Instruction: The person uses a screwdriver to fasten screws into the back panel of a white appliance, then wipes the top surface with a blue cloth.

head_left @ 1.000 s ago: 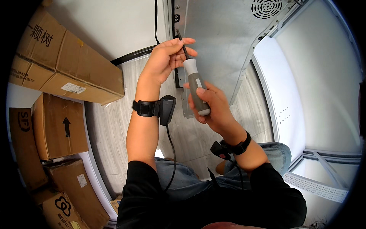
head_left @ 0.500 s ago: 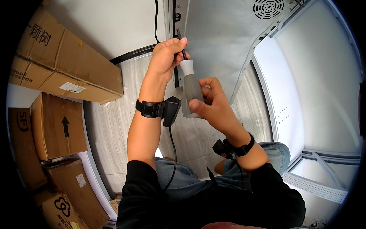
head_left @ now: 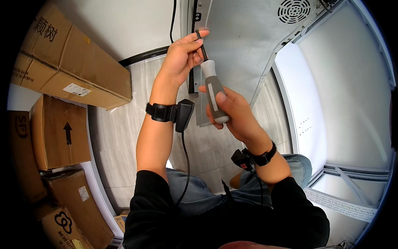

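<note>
A screwdriver [head_left: 212,85] with a grey and white handle and a dark shaft points up and away, its tip at the dark edge strip of a silver metal panel [head_left: 240,54]. My left hand [head_left: 181,58] is closed around the shaft near the tip, thumb and fingers pinching there. Whether a screw sits under the tip is hidden by the fingers. Lower down, my right hand [head_left: 234,108] grips the handle, its thumb lying on top and the fingers wrapped beneath. Small holes or fasteners [head_left: 198,16] show on the edge strip beyond my left hand.
Cardboard boxes [head_left: 83,62] stand stacked along the left side. A black cable [head_left: 173,20] hangs by the white wall. To the right is a large white panel or cabinet interior [head_left: 344,83]. Black straps with devices [head_left: 184,115] sit on both wrists, trailing cables.
The handle has turned, bringing a pale stripe into view. My right thumb has moved up along the handle, and a left finger now stretches past the screwdriver's tip.
</note>
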`<state>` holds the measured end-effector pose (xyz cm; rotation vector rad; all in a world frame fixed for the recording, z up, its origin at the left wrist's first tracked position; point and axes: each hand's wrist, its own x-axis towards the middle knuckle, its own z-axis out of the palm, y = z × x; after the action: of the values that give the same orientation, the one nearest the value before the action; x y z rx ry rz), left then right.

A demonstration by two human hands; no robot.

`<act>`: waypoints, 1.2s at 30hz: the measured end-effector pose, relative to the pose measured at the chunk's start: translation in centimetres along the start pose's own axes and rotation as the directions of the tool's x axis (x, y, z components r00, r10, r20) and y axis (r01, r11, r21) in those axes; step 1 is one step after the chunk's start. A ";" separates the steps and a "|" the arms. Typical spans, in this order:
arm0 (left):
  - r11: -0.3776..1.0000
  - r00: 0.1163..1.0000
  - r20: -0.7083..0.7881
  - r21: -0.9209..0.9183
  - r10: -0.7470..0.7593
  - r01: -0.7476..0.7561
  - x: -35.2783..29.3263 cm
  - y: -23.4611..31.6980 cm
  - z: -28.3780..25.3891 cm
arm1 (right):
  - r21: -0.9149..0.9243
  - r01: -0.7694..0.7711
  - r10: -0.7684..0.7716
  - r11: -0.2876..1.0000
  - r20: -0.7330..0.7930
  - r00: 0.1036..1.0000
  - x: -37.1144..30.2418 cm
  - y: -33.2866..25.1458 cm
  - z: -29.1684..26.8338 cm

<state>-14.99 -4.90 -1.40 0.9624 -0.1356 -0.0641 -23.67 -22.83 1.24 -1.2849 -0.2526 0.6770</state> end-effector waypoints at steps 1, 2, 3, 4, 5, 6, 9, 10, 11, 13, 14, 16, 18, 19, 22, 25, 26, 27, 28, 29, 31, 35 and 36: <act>1.000 1.000 -0.001 0.013 0.002 -0.002 0.0 0.0 0.0 | -0.023 -0.005 0.005 1.000 0.001 1.000 0.0 0.0 0.1; 1.000 1.000 -0.002 0.026 0.005 -0.005 0.0 0.0 -0.1 | -0.046 -0.010 0.010 0.999 0.002 1.000 -0.1 -0.1 0.1; 0.999 1.000 -0.003 0.039 0.006 -0.006 0.0 0.0 -0.1 | -0.068 -0.014 0.014 0.998 0.002 1.000 -0.1 -0.1 0.1; 0.999 1.000 -0.004 0.051 0.007 -0.007 -0.1 0.0 -0.2 | -0.069 -0.019 0.018 0.997 -0.004 1.000 -0.2 -0.1 0.3; 0.998 1.000 -0.004 0.062 0.008 -0.008 -0.2 0.1 -0.2 | -0.069 -0.023 0.022 0.997 -0.011 1.000 -0.4 0.0 0.6; 0.997 1.000 -0.003 0.071 0.009 -0.009 -0.2 0.1 -0.1 | -0.072 -0.027 0.026 0.997 -0.019 0.999 -0.5 0.0 0.7; 0.997 1.000 -0.025 0.080 -0.009 0.011 -0.4 0.3 0.1 | -0.052 -0.043 0.043 0.998 0.001 0.999 -0.5 -0.1 0.2; 0.994 1.000 -0.023 0.104 -0.015 0.017 -0.5 0.4 0.2 | -0.045 -0.044 0.043 0.998 -0.029 0.999 -0.7 -0.3 0.1; 0.992 1.000 -0.019 0.127 -0.021 0.023 -0.5 0.4 0.3 | -0.037 -0.044 0.042 0.998 -0.060 0.997 -1.0 -0.4 0.0; 0.986 0.999 -0.009 0.165 -0.034 0.035 -0.5 0.2 0.7 | -0.062 -0.037 0.028 0.997 -0.135 0.990 -1.8 -0.9 -0.5; 0.983 0.999 -0.004 0.181 -0.038 0.038 -0.4 0.1 1.1 | -0.095 -0.030 0.013 0.995 -0.174 0.985 -2.1 -1.3 -1.1; 0.972 0.998 0.024 0.230 -0.049 0.043 0.1 -0.3 2.3 | -0.153 -0.024 -0.019 0.988 -0.276 0.961 -3.0 -2.7 -2.6; 0.971 0.998 0.051 0.240 -0.029 0.016 0.6 -1.0 4.7 | -0.256 -0.034 -0.053 0.966 -0.324 0.945 -4.5 -4.8 -4.9; 0.969 0.997 0.068 0.247 -0.026 0.009 1.0 -1.6 6.1 | -0.299 -0.043 -0.069 0.953 -0.353 0.933 -5.5 -5.9 -6.3; 0.964 0.983 0.178 0.265 -0.040 -0.009 1.8 -4.1 10.4 | -0.439 -0.015 -0.169 0.899 -0.378 0.910 -9.7 -9.7 -11.9; 0.945 0.957 0.266 0.327 -0.119 0.026 2.5 -8.0 13.8 | -0.565 -0.035 -0.274 0.824 -0.452 0.849 -15.5 -12.5 -18.0; 0.926 0.946 0.278 0.373 -0.167 0.054 2.6 -9.9 15.2 | -0.578 -0.053 -0.291 0.815 -0.486 0.824 -18.2 -13.0 -20.4; 0.906 0.932 0.291 0.416 -0.215 0.079 2.9 -11.7 16.6 | -0.575 -0.072 -0.301 0.815 -0.526 0.796 -20.9 -13.3 -22.6; 0.902 0.922 0.291 0.416 -0.254 0.117 3.0 -13.8 17.7 | -0.569 -0.076 -0.321 0.819 -0.563 0.761 -23.6 -12.9 -24.9; 0.876 0.909 0.286 0.459 -0.305 0.150 3.0 -16.0 19.4 | -0.564 -0.079 -0.340 0.822 -0.597 0.727 -26.4 -12.4 -27.2; 0.809 0.875 0.257 0.546 -0.409 0.218 3.8 -19.5 20.5 | -0.484 -0.065 -0.334 0.872 -0.687 0.646 -29.2 -9.7 -30.7; 0.695 0.780 0.317 0.691 -0.540 0.200 4.1 -28.7 28.5 | -0.376 -0.053 -0.312 0.925 -0.832 0.458 -35.7 -4.2 -38.9; 0.671 0.755 0.341 0.721 -0.561 0.172 4.5 -30.9 30.2 | -0.312 -0.014 -0.277 0.950 -0.862 0.425 -36.6 -2.3 -40.5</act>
<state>-14.73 -47.56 -9.40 1.6660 -0.5072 -0.7462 -30.03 -77.03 -1.20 -1.7094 0.4781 -0.2935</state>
